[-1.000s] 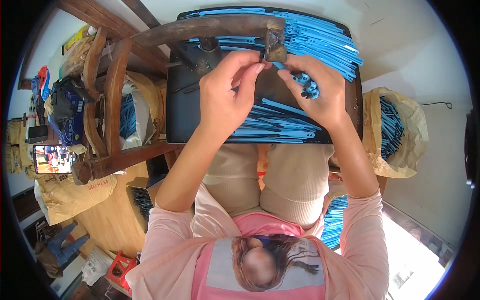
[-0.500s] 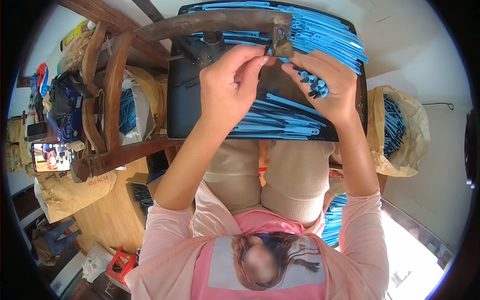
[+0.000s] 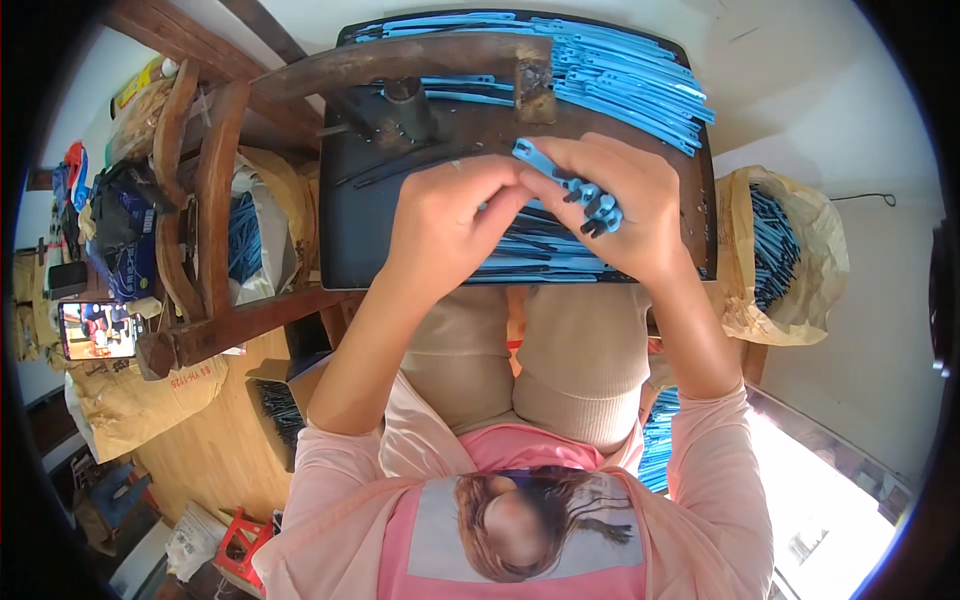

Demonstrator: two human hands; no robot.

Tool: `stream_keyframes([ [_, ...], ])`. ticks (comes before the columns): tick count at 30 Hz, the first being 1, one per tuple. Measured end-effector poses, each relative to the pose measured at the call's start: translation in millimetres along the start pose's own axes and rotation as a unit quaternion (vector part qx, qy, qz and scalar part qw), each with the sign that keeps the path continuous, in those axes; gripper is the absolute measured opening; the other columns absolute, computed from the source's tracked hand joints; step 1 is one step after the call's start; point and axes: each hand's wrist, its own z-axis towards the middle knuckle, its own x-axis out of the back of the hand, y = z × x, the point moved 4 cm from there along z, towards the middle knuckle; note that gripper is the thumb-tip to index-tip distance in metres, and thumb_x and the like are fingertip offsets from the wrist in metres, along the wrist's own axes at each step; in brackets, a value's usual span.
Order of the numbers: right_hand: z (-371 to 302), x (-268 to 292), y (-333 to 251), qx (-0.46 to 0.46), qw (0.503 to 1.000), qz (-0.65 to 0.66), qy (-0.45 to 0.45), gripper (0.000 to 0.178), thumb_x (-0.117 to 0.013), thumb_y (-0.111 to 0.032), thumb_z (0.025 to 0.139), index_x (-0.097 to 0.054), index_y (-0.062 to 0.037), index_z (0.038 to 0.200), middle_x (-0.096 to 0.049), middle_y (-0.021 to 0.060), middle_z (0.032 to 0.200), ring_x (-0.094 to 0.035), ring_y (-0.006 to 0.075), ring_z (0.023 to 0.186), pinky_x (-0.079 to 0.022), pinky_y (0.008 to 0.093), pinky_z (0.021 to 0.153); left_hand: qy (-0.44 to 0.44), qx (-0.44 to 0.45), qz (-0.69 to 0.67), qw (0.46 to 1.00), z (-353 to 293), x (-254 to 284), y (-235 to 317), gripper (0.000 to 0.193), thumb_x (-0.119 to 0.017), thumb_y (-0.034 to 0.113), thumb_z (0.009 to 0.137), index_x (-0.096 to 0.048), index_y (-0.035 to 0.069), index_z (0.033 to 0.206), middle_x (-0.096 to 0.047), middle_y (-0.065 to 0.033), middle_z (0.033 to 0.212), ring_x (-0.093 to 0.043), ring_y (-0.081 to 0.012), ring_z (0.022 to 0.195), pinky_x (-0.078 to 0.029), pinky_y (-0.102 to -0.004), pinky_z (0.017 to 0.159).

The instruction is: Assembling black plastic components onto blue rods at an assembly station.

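Observation:
My right hand [image 3: 632, 195] is closed round several long, flat blue plastic strips with black parts [image 3: 597, 210]. One strip's blue end with a hole [image 3: 533, 156] points out past my thumb, toward the far left. My left hand [image 3: 440, 225] is closed in a pinch, its fingertips meeting those of my right hand; what they pinch is hidden. Both hands are over a black tray [image 3: 345, 235], nearer to me than a metal block [image 3: 534, 88] on a curved wooden bar. Blue strips [image 3: 545, 240] lie partly hidden beneath my hands.
A large pile of blue strips [image 3: 630, 75] covers the tray's far side. Thin black strips [image 3: 410, 165] lie at its left. A wooden frame [image 3: 220, 180] stands at the left. Paper sacks of strips, one [image 3: 820, 265] at the right, flank the tray. A lit phone [image 3: 100, 330] is far left.
Both hands have come away from the metal block, toward me, and closer together. The held strips have come along, and one strip's end now shows between my hands. The view has shifted slightly.

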Motion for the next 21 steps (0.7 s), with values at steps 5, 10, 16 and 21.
stream_keyframes([
  [5,-8,16,11,-0.038,0.996,-0.02,0.073,0.019,-0.079,-0.011,0.075,-0.065,-0.0024,0.085,-0.063,0.0108,0.074,-0.061,0.025,0.064,-0.049,0.0321,0.057,-0.054,-0.04,0.102,0.993,-7,-4,-3,0.02,-0.074,0.007,0.078,-0.07,0.006,0.097,-0.071,-0.0079,0.103,-0.068,-0.027,0.093,-0.054,-0.0351,0.077],
  [10,-15,31,32,-0.052,0.986,-0.011,0.155,0.025,-0.082,-0.013,0.076,-0.061,-0.0015,0.083,-0.062,0.0087,0.07,-0.055,0.0229,0.056,-0.047,0.0289,0.054,-0.126,-0.04,0.133,0.982,-8,-11,-3,0.027,-0.075,0.012,0.079,-0.07,0.004,0.104,-0.069,-0.0103,0.112,-0.063,-0.0294,0.109,-0.052,-0.0375,0.087],
  [16,-18,36,35,-0.156,0.98,-0.104,0.066,0.019,-0.076,-0.016,0.085,-0.064,-0.0011,0.089,-0.067,0.0037,0.075,-0.057,0.0095,0.06,-0.046,0.0233,0.058,-0.17,-0.05,0.106,0.978,-10,-14,-5,0.022,-0.073,0.011,0.08,-0.071,0.002,0.1,-0.071,-0.0103,0.101,-0.065,-0.03,0.096,-0.051,-0.0391,0.081],
  [21,-16,12,33,-0.089,0.99,-0.099,-0.052,0.025,-0.078,-0.021,0.08,-0.065,-0.0044,0.094,-0.068,0.0094,0.082,-0.062,0.0264,0.067,-0.05,0.0319,0.062,-0.179,-0.037,0.09,0.979,-12,-10,-5,0.01,-0.072,0.007,0.08,-0.071,0.0,0.088,-0.071,-0.0101,0.091,-0.065,-0.0279,0.086,-0.051,-0.0373,0.076],
])
